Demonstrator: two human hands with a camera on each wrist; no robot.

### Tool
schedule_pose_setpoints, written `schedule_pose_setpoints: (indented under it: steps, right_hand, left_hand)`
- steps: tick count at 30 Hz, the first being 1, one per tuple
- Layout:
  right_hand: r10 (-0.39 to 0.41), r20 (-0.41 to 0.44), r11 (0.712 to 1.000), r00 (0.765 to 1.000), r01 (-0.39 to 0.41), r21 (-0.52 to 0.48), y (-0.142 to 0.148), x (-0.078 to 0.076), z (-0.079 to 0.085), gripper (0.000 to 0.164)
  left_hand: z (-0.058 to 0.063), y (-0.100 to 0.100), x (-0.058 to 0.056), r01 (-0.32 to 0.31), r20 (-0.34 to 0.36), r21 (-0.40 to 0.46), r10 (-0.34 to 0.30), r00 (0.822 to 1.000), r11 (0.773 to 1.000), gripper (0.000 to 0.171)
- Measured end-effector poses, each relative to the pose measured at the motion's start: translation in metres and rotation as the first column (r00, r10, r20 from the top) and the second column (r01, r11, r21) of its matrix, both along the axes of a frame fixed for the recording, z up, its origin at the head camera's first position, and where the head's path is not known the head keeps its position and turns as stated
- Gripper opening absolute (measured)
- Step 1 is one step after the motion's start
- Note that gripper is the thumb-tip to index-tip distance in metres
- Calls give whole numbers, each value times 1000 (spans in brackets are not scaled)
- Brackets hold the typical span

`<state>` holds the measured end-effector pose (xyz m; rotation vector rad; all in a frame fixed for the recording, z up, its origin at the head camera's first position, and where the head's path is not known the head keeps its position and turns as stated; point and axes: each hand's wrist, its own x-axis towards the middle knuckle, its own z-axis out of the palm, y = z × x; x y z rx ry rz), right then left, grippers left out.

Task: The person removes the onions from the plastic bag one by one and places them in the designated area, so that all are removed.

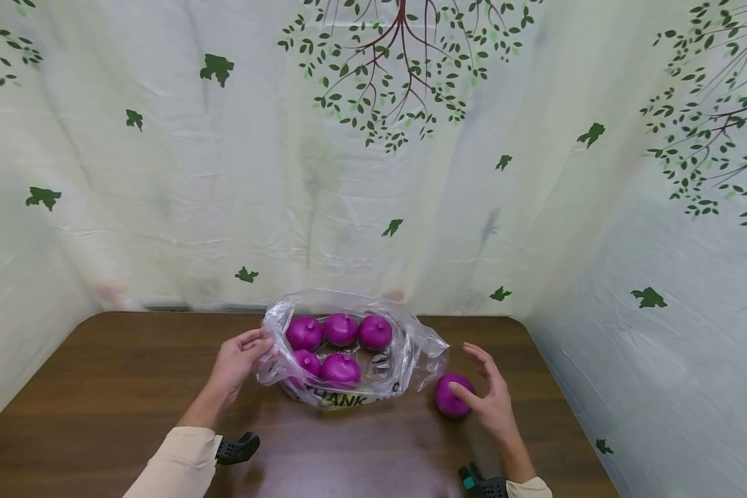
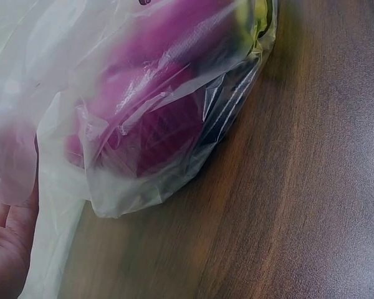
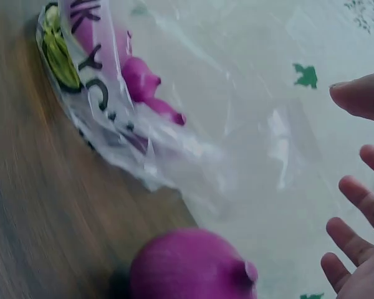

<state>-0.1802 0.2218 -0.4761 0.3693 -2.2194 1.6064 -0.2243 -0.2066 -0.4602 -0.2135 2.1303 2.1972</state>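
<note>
A clear plastic bag [image 1: 348, 398] with dark printed lettering lies with its mouth spread wide. Inside it are several purple onions [image 1: 340, 330], blurred through the film in the left wrist view. My left hand [image 1: 239, 363] pinches the bag's left rim; part of its fingers is behind the film. To the right of the bag, one loose purple onion [image 1: 453, 395] rests on the table. My right hand [image 1: 492, 401] is right beside this onion with its fingers spread. In the right wrist view the fingers stand apart from the loose onion [image 3: 190, 265].
The brown wooden table [image 1: 131, 408] reaches back to a pale curtain [image 1: 274, 187] printed with leaves and branches. More curtain [image 1: 697, 373] hangs along the right side. A black wrist device [image 1: 238, 448] sits on the left wrist, another [image 1: 482, 482] on the right.
</note>
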Motion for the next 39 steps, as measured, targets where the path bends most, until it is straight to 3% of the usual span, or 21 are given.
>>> schedule_pose_setpoints:
  steps: [7, 14, 28, 32, 39]
  right_hand:
    - [63, -64, 997, 996, -66, -31, -15, 1, 5, 62]
    - [95, -123, 995, 988, -97, -14, -41, 14, 32, 58]
    - [148, -191, 989, 970, -144, 35, -67, 17, 42, 55]
    - [181, -185, 984, 966, -176, 41, -73, 12, 37, 57]
    - [247, -214, 969, 945, -245, 33, -78, -6, 12, 59]
  left_hand:
    - [-1, 1, 0, 0, 7, 8, 0, 1000, 1000, 53]
    - [-1, 1, -1, -4, 13, 7, 4, 1000, 1000, 53]
    - [-1, 1, -2, 1, 8, -2, -1, 1000, 1000, 52]
    - [-1, 0, -1, -9, 3, 21, 9, 1000, 1000, 52]
    - [-2, 0, -1, -9, 8, 14, 9, 1000, 1000, 51]
